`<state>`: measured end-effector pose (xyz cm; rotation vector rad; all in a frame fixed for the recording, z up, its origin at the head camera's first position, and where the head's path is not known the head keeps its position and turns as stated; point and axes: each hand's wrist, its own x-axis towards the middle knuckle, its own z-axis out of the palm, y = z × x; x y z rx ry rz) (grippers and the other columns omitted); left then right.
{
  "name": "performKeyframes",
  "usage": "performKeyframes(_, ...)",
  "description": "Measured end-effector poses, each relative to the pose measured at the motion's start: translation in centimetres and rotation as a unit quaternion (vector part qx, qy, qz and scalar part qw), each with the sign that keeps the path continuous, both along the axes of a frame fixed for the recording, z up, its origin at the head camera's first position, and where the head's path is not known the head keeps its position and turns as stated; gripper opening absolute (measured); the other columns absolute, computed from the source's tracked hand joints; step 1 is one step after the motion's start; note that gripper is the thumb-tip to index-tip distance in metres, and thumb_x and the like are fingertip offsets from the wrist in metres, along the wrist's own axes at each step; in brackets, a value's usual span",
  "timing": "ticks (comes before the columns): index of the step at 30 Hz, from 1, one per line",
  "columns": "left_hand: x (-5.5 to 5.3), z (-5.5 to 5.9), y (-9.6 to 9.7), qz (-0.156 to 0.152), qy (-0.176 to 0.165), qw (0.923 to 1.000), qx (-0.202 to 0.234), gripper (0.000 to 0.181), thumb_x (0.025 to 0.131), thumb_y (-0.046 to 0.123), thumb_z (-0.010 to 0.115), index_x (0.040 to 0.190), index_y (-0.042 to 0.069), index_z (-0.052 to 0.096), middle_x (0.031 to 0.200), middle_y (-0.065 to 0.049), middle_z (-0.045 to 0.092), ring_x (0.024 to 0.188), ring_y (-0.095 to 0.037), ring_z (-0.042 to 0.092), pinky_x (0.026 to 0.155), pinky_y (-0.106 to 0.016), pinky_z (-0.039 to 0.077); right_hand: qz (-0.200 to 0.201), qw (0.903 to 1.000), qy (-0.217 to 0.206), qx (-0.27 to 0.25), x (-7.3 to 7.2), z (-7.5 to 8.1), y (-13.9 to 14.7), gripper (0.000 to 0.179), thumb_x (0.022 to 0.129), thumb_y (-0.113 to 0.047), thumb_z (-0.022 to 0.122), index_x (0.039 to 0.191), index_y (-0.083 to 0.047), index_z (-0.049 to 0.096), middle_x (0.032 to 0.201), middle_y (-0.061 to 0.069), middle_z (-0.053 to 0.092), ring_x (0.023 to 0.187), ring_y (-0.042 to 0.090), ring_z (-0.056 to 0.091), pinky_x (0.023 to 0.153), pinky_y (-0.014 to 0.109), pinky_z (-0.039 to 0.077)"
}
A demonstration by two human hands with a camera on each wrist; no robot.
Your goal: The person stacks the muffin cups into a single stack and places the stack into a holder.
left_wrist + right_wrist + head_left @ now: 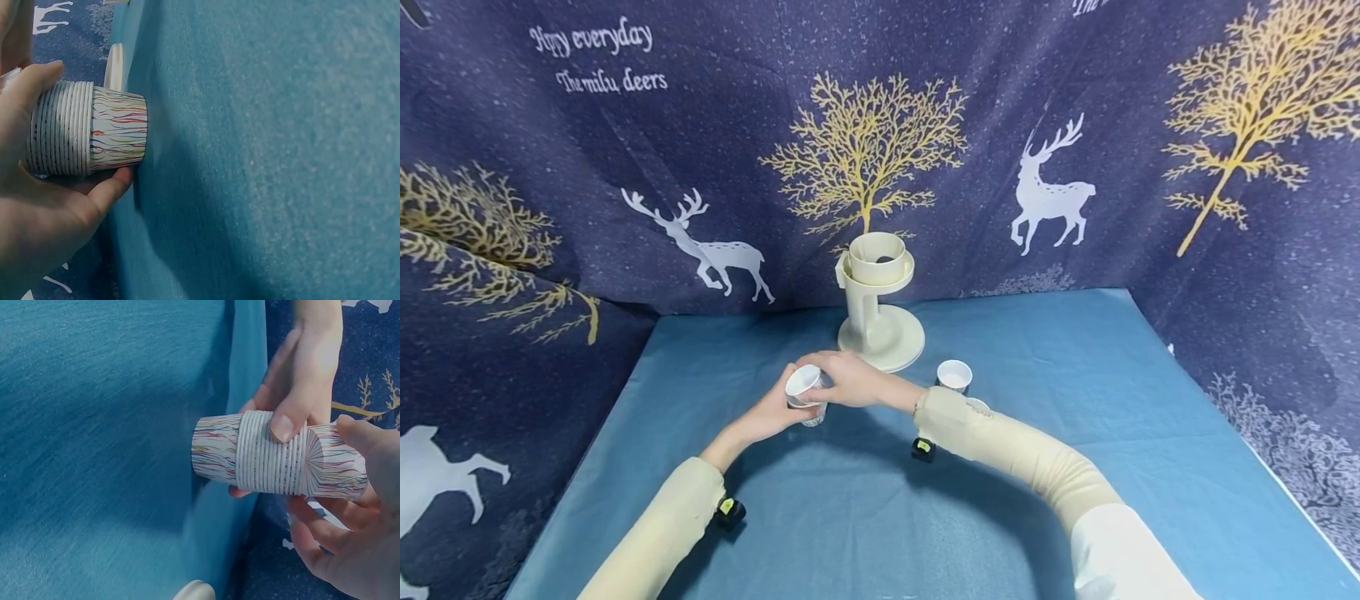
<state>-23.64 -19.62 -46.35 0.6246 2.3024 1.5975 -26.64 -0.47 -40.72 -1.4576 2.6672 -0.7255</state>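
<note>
My left hand (771,410) grips a stack of paper cups (62,128), white with wavy coloured stripes. Several rims lie close together in the stack, which hangs over the table. From the other side, my right hand (850,379) pinches a striped paper cup (340,459) at the stack's upper end. How far this cup sits inside the stack I cannot tell. Its white opening faces up in the head view. In the right wrist view, the left thumb (284,428) presses on the rims.
Behind the hands stands a cream stand (891,337) with a round base and a ring carrying an open cylinder (877,260). A paper cup (954,377) stands on the blue tablecloth (850,525) to the right. Another cup (977,405) is mostly hidden by the right sleeve.
</note>
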Motion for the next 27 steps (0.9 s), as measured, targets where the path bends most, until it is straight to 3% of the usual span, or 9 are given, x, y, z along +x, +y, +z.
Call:
performKeyframes(3,0.1,0.0,0.1,0.000,0.002,1.0000,0.003,0.056,0.086,0.009,0.063,0.126,0.005,0.024,0.120,-0.018,0.039,0.095,-0.013,0.054,0.073,-0.029,0.050,-0.007,1.0000,0.004,0.004,-0.1,-0.3,-0.2,0.051,0.087,-0.041,0.058,0.129,-0.013,0.049,0.125,0.000,0.057,0.109,0.009,0.054,0.090,0.024,0.043)
performKeyframes(9,0.0,0.2,0.0,0.031,-0.001,0.9991,-0.031,0.061,0.084,0.016,0.067,0.128,0.007,0.026,0.120,-0.016,0.042,0.099,-0.017,0.051,0.075,-0.029,0.049,-0.004,1.0000,-0.003,0.002,-0.1,-0.5,-0.3,0.052,0.088,-0.040,0.058,0.130,-0.012,0.048,0.128,0.002,0.055,0.113,0.011,0.053,0.092,0.025,0.043)
performKeyframes(14,0.1,0.3,-0.1,0.051,-0.028,0.9975,-0.039,0.067,0.081,0.019,0.070,0.131,0.011,0.026,0.121,-0.014,0.042,0.102,-0.020,0.050,0.076,-0.030,0.048,-0.004,1.0000,-0.007,0.003,0.0,-0.7,-0.5,0.052,0.089,-0.039,0.057,0.131,-0.012,0.046,0.129,0.003,0.054,0.115,0.013,0.053,0.093,0.026,0.042)
performKeyframes(27,-0.1,0.3,-0.2,0.043,-0.054,0.9975,-0.010,0.082,0.081,0.015,0.070,0.142,0.014,0.015,0.129,-0.017,0.039,0.109,-0.026,0.046,0.078,-0.027,0.048,-0.011,0.9999,0.003,-0.008,0.0,-1.2,-0.9,0.052,0.085,-0.040,0.061,0.128,-0.014,0.048,0.122,0.004,0.054,0.108,0.014,0.051,0.087,0.025,0.045)
